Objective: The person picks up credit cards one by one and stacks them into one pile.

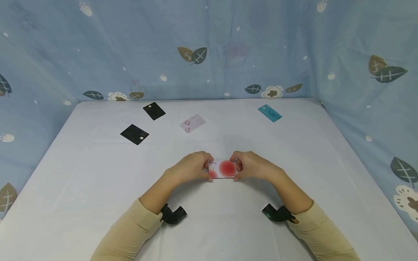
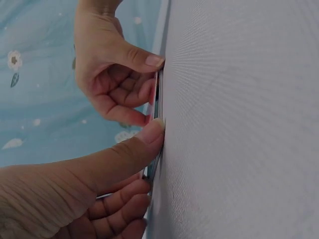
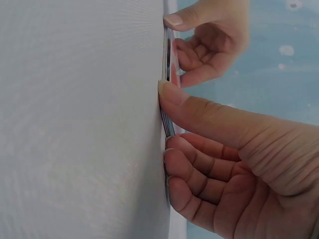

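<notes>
A small stack of cards (image 1: 222, 169) lies at the middle of the white table, its top card white with a large red-pink circle. My left hand (image 1: 193, 167) pinches the stack's left end, thumb on the near edge and index finger at the far edge. At the opposite end my right hand (image 1: 254, 166) grips it the same way. Both wrist views show the thin layered edges of several cards, under the left thumb (image 2: 149, 132) and the right thumb (image 3: 174, 94). The other fingers are curled beside the stack.
Two black cards (image 1: 154, 111) (image 1: 134, 134) lie at the back left of the table (image 1: 81, 181). A pale floral card (image 1: 192, 123) is behind the stack, and a teal VIP card (image 1: 270, 113) at the back right. A blue patterned curtain (image 1: 222, 36) surrounds the table's far sides.
</notes>
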The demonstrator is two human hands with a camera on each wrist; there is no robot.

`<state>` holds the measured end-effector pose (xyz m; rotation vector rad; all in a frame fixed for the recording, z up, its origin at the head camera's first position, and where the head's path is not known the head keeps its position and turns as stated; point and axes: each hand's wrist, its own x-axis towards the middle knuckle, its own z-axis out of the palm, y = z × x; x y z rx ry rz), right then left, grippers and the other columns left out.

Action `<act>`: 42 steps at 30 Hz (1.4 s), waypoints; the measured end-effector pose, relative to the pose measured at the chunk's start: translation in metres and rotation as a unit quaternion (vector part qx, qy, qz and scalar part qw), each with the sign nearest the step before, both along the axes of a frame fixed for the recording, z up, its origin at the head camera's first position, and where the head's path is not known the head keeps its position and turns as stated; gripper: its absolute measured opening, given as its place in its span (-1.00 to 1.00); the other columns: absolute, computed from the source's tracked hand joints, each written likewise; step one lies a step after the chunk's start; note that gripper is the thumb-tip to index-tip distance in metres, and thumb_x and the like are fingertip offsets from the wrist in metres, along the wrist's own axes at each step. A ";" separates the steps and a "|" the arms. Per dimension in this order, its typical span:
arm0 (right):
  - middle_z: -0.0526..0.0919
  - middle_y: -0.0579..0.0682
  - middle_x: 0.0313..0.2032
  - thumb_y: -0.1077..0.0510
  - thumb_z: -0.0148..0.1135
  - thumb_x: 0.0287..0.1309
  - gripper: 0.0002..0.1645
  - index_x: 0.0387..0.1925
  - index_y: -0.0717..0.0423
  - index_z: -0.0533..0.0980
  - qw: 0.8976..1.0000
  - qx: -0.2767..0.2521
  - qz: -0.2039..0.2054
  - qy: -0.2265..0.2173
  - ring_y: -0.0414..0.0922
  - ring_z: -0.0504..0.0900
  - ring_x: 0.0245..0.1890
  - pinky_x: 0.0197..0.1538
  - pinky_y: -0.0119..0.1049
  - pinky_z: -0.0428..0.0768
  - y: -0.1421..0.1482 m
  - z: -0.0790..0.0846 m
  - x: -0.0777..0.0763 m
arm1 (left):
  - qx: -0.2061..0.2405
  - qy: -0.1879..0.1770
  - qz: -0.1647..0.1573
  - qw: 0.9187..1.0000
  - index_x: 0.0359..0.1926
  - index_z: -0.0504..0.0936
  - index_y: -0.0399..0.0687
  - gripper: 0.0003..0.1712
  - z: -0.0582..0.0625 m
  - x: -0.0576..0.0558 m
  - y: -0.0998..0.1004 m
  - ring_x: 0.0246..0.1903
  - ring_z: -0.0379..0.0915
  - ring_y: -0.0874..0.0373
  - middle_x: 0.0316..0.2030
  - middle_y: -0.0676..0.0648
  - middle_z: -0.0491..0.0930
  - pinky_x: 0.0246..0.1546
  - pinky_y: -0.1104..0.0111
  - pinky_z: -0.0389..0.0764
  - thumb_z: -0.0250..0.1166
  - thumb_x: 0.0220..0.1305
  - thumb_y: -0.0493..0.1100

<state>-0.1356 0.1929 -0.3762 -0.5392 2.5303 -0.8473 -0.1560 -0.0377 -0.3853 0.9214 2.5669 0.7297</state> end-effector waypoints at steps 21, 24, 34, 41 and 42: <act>0.50 -0.02 -0.43 0.24 0.55 -0.26 -0.37 -0.10 0.24 0.43 1.000 -0.009 -0.007 -0.005 -0.15 0.44 -0.41 -0.33 -0.36 0.50 0.002 -0.001 -0.004 | 0.014 -0.027 0.014 0.999 -0.08 0.56 -0.24 -0.40 -0.003 -0.003 -0.001 -0.41 0.34 0.19 -0.42 0.03 0.49 -0.33 0.41 0.41 0.58 -0.19 -0.16; 0.50 0.00 -0.43 0.24 0.56 -0.27 -0.37 -0.11 0.24 0.43 1.000 -0.017 -0.010 -0.009 -0.15 0.44 -0.43 -0.34 -0.35 0.50 0.003 -0.003 -0.005 | 0.016 -0.033 0.014 0.999 -0.09 0.56 -0.25 -0.41 -0.004 -0.004 -0.001 -0.40 0.35 0.19 -0.42 0.03 0.49 -0.32 0.41 0.42 0.57 -0.18 -0.16; 0.49 0.02 -0.42 0.26 0.56 -0.27 -0.38 -0.11 0.23 0.43 0.999 -0.023 -0.020 -0.017 -0.15 0.44 -0.45 -0.35 -0.36 0.50 0.003 -0.004 -0.006 | 0.016 -0.041 0.012 0.999 -0.09 0.54 -0.24 -0.43 -0.005 -0.005 -0.001 -0.40 0.35 0.19 -0.41 0.03 0.48 -0.33 0.42 0.42 0.56 -0.16 -0.17; 0.48 0.03 -0.43 0.25 0.56 -0.27 -0.39 -0.12 0.24 0.43 0.999 -0.029 -0.016 -0.018 -0.15 0.43 -0.46 -0.35 -0.33 0.50 0.004 -0.003 -0.005 | 0.019 -0.052 0.015 0.998 -0.07 0.54 -0.23 -0.44 -0.004 -0.005 -0.002 -0.38 0.36 0.18 -0.40 0.01 0.49 -0.31 0.40 0.43 0.54 -0.13 -0.18; 0.48 0.02 -0.43 0.25 0.56 -0.27 -0.38 -0.12 0.24 0.43 0.999 -0.029 -0.015 -0.018 -0.15 0.43 -0.46 -0.35 -0.33 0.50 0.004 -0.003 -0.005 | 0.019 -0.052 0.016 0.998 -0.07 0.54 -0.23 -0.44 -0.004 -0.005 -0.002 -0.38 0.36 0.18 -0.40 0.01 0.49 -0.31 0.40 0.43 0.55 -0.14 -0.18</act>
